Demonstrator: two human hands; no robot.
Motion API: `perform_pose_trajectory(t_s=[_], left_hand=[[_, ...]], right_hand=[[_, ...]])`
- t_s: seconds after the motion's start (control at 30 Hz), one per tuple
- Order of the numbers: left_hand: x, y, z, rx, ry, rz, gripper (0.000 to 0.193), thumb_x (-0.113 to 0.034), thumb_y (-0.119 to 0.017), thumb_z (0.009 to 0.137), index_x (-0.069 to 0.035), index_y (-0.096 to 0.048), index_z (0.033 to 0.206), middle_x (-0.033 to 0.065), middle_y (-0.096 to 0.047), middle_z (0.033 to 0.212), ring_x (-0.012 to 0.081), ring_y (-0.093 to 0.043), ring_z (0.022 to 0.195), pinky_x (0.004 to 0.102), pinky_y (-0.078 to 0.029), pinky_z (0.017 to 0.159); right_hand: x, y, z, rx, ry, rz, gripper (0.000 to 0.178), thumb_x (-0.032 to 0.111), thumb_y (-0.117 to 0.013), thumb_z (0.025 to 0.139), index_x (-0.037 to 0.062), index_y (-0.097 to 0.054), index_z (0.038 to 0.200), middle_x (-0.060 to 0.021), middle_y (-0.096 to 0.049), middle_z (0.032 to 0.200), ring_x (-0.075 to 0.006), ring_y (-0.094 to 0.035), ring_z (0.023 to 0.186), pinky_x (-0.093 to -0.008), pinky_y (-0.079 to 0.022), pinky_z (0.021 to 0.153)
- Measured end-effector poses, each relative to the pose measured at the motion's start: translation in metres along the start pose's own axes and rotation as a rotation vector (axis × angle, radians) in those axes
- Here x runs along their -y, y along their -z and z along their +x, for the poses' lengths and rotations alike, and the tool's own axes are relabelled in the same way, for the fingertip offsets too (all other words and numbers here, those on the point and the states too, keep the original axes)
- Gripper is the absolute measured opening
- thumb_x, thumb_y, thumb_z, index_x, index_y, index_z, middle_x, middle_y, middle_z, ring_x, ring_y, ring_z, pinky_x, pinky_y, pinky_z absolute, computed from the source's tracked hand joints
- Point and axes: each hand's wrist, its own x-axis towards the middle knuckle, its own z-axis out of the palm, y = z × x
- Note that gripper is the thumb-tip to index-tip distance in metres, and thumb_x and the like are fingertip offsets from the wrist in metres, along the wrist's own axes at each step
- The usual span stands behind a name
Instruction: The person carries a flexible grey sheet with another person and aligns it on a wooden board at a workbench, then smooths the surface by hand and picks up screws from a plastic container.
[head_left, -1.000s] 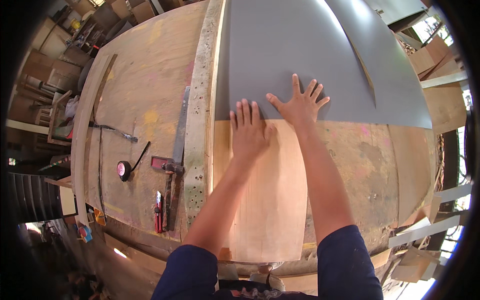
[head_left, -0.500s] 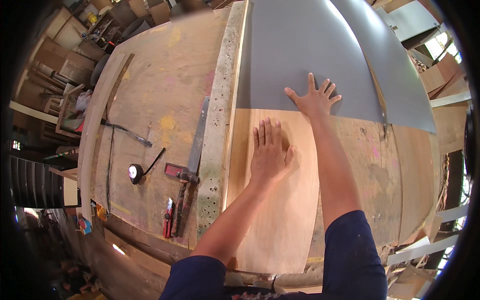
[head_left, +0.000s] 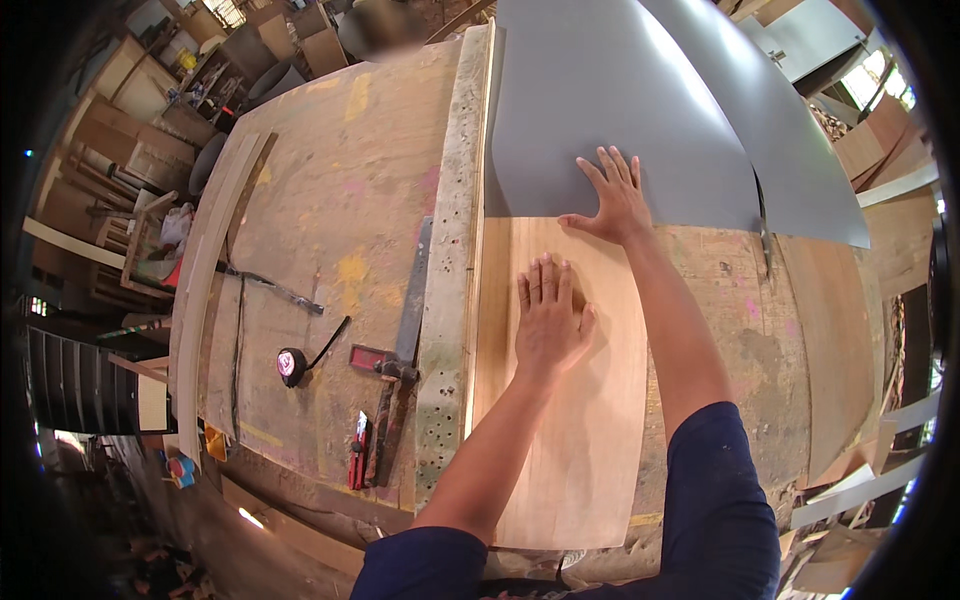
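Observation:
My left hand [head_left: 550, 325] lies flat on a pale wood-grain panel [head_left: 575, 470], fingers pointing away and thumb apart. It holds nothing. Farther off and to the right, my right hand [head_left: 618, 208] is spread across the near edge of a smooth grey sheet [head_left: 590, 90]. Its fingers rest on the grey surface, while the thumb reaches over the pale panel. The sheet overlies or meets the panel's far end; which one cannot be told. Along the left side of both runs a long, worn strip with small holes [head_left: 450, 250].
Left of the strip, the workbench [head_left: 310, 200] carries a tape measure [head_left: 291, 366], a red utility knife [head_left: 358, 450], a hammer [head_left: 396, 371] and a long metal straightedge [head_left: 414, 290]. Thin wooden strips [head_left: 205, 300] line its left edge. Another grey sheet [head_left: 790, 130] lies at the far right.
My right hand has shifted left and nearer, its fingers closer together, its thumb now past the grey sheet's edge. My left hand stays flat on the panel. The whole view has moved slightly.

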Motion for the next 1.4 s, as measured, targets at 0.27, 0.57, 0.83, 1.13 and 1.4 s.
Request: perform_pose_trajectory(t_s=[0.27,0.57,0.83,1.13,1.4], left_hand=[[-0.002,-0.004,-0.001,-0.026,-0.010,-0.024,0.078,-0.041,-0.061,0.099,0.000,-0.038,0.161,0.0283,-0.032,0.168,0.0420,-0.023,0.160,0.0537,-0.011,0.133],[-0.001,-0.007,0.000,-0.062,-0.024,0.022,0.077,-0.043,-0.058,0.099,0.002,-0.039,0.160,0.0273,-0.036,0.166,0.0427,-0.026,0.159,0.0557,-0.013,0.132],[-0.001,-0.002,-0.001,-0.026,-0.013,0.078,0.076,-0.043,-0.058,0.100,-0.001,-0.039,0.161,0.0250,-0.034,0.168,0.0401,-0.024,0.160,0.0523,-0.014,0.133],[-0.006,-0.003,0.001,-0.020,0.003,0.057,0.076,-0.042,-0.059,0.100,-0.002,-0.040,0.161,0.0238,-0.032,0.169,0.0380,-0.023,0.160,0.0514,-0.013,0.133],[-0.004,-0.001,-0.002,-0.018,-0.023,0.085,0.075,-0.041,-0.060,0.100,-0.001,-0.040,0.161,0.0244,-0.034,0.168,0.0397,-0.025,0.160,0.0526,-0.015,0.133]], right_hand=[[0.006,-0.022,-0.005,-0.324,-0.353,0.203,0.077,0.064,-0.073,0.090,0.0115,-0.061,0.146,-0.0175,-0.041,0.164,-0.0378,-0.028,0.156,-0.0575,-0.018,0.129],[0.001,0.006,-0.013,-0.547,-1.195,0.657,0.072,0.040,-0.085,0.087,0.0062,-0.056,0.143,-0.0213,-0.052,0.148,-0.0373,-0.053,0.136,-0.0485,-0.048,0.109],[0.030,0.052,-0.002,-0.269,-1.380,0.552,0.088,0.028,-0.089,0.081,0.0056,-0.041,0.151,-0.0216,-0.046,0.149,-0.0381,-0.059,0.129,-0.0500,-0.054,0.103],[-0.018,-0.006,0.023,-0.781,-1.456,1.016,0.089,0.015,-0.091,0.078,-0.0037,-0.038,0.147,-0.0231,-0.062,0.123,-0.0273,-0.070,0.083,-0.0409,-0.058,0.062],[-0.019,-0.012,0.030,-1.170,-1.763,1.299,0.036,0.007,-0.083,0.084,-0.0050,-0.058,0.107,-0.0103,-0.063,0.078,-0.0170,-0.046,0.048,-0.0337,-0.040,0.044]])
